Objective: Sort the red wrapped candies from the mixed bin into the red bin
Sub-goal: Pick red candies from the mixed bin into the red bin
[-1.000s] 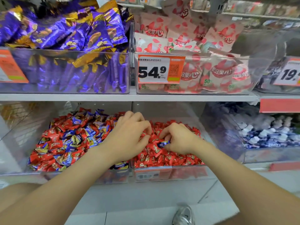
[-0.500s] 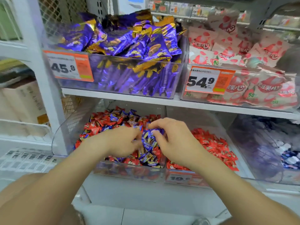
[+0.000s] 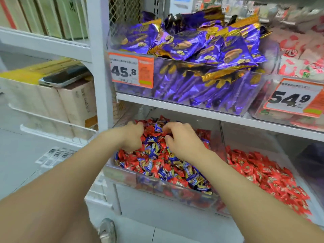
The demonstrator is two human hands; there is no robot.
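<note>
The mixed bin [image 3: 122, 174] is a clear box on the lower shelf, piled with red candies [image 3: 158, 163] and blue candies [image 3: 192, 180]. Right of it, behind a clear divider, the red bin [image 3: 249, 137] holds only red wrapped candies [image 3: 266, 174]. Both my hands are over the far part of the mixed pile. My left hand [image 3: 132, 137] sits at the pile's left edge, fingers curled down into the candies; what they hold is hidden. My right hand [image 3: 182, 141] is beside it, thumb and forefinger pinching a red candy [image 3: 164, 133] at the top of the pile.
The shelf board [image 3: 192, 111] hangs low over both bins. It carries a bin of purple snack bags [image 3: 201, 50] and a bin of pink packs [image 3: 301, 67]. A white upright post [image 3: 100, 76] stands left, with cartons [image 3: 75, 102] and a phone [image 3: 64, 76] beyond. My shoe [image 3: 107, 230] is below.
Both hands have moved left, from the red bin to the mixed bin, then farther back over its pile. The view has swung left with them.
</note>
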